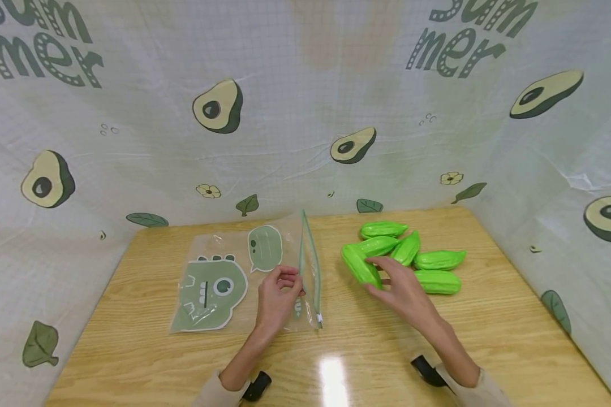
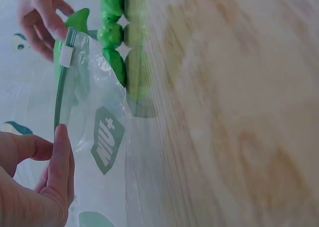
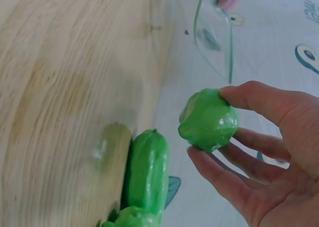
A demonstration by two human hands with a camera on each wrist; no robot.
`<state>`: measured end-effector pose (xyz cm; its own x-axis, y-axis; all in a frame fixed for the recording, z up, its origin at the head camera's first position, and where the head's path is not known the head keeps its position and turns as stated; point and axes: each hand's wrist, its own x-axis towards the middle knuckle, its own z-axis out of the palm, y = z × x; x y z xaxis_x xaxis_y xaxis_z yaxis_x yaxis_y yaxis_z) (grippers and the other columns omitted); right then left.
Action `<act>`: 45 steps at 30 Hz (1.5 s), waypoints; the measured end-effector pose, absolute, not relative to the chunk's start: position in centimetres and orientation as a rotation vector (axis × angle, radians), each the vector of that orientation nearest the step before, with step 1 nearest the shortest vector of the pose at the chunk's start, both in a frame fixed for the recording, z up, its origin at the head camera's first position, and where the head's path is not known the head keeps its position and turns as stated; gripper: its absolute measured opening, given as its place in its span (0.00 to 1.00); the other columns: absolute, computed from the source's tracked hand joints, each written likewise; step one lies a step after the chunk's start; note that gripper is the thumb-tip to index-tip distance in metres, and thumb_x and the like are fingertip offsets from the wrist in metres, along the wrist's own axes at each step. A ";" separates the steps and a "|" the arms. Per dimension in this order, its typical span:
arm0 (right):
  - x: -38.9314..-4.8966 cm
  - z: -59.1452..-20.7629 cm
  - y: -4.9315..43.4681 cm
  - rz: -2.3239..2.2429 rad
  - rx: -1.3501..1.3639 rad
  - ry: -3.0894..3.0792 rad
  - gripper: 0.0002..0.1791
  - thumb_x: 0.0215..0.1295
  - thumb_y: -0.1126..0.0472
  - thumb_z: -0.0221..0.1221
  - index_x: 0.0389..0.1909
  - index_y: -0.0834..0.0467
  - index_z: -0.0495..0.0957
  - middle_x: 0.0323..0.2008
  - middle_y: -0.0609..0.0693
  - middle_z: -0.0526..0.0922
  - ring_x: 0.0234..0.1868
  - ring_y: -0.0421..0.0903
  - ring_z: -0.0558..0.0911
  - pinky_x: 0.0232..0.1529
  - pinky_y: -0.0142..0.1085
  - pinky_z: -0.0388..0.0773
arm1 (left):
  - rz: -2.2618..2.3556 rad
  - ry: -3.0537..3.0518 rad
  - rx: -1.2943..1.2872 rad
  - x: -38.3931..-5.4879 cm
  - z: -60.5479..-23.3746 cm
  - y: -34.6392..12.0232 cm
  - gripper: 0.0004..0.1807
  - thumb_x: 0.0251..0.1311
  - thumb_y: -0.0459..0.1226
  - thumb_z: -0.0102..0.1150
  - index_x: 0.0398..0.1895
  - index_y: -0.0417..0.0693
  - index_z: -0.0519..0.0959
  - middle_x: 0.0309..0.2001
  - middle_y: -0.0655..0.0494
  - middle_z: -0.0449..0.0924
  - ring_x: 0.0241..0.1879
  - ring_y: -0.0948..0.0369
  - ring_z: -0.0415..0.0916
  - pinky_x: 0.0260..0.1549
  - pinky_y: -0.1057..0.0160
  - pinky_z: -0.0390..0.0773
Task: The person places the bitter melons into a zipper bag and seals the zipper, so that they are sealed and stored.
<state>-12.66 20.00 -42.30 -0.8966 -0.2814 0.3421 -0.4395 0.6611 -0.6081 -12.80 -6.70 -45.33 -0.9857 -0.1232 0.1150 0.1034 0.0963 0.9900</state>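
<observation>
A clear zip bag [image 1: 265, 294] with a green monster print lies on the table, its green-edged mouth parted toward the right. My left hand [image 1: 279, 299] pinches the near layer of that mouth between thumb and fingers. In the left wrist view, the white slider [image 2: 66, 56] sits at one end of the zip strip. My right hand [image 1: 402, 285] grips a shiny, ridged green bitter melon [image 1: 360, 265], thumb on one side and fingers on the other. The right wrist view shows the melon end-on [image 3: 208, 120], raised off the table.
Several more green bitter melons [image 1: 440, 260] lie grouped behind and to the right of my right hand. The wooden table [image 1: 377, 362] meets a pale avocado-print cloth [image 1: 285, 169] at its back and sides.
</observation>
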 end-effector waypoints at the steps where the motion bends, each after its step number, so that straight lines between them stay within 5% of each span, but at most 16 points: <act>1: -12.7 -42.3 19.9 1.065 0.589 -2.657 0.28 0.58 0.70 0.73 0.60 0.66 0.78 0.56 0.62 0.81 0.56 0.60 0.82 0.42 0.42 0.89 | -2.004 -2.197 0.020 -12.8 -45.3 -6.7 0.07 0.60 0.22 0.62 0.41 0.31 0.80 0.33 0.44 0.80 0.27 0.58 0.82 0.29 0.65 0.88; 14: -13.0 -41.8 17.9 1.116 0.626 -2.657 0.29 0.59 0.69 0.72 0.62 0.65 0.77 0.59 0.62 0.80 0.57 0.60 0.81 0.45 0.41 0.88 | -1.900 -2.280 -0.005 -12.7 -45.1 -6.8 0.10 0.56 0.22 0.61 0.42 0.34 0.81 0.36 0.46 0.83 0.30 0.60 0.82 0.29 0.73 0.81; 45: -13.6 -41.7 14.8 1.139 0.794 -2.644 0.27 0.60 0.68 0.72 0.61 0.64 0.78 0.54 0.58 0.82 0.51 0.53 0.84 0.42 0.40 0.89 | -1.862 -2.298 -0.012 -12.5 -45.3 -6.8 0.09 0.56 0.23 0.63 0.40 0.37 0.83 0.37 0.49 0.85 0.35 0.58 0.84 0.33 0.73 0.83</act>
<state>-13.61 14.76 -41.72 -0.8475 -0.4086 0.3389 -0.5270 0.5704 -0.6301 -12.52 -6.80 -45.31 -0.9832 -0.1089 0.1468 0.1210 0.2142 0.9693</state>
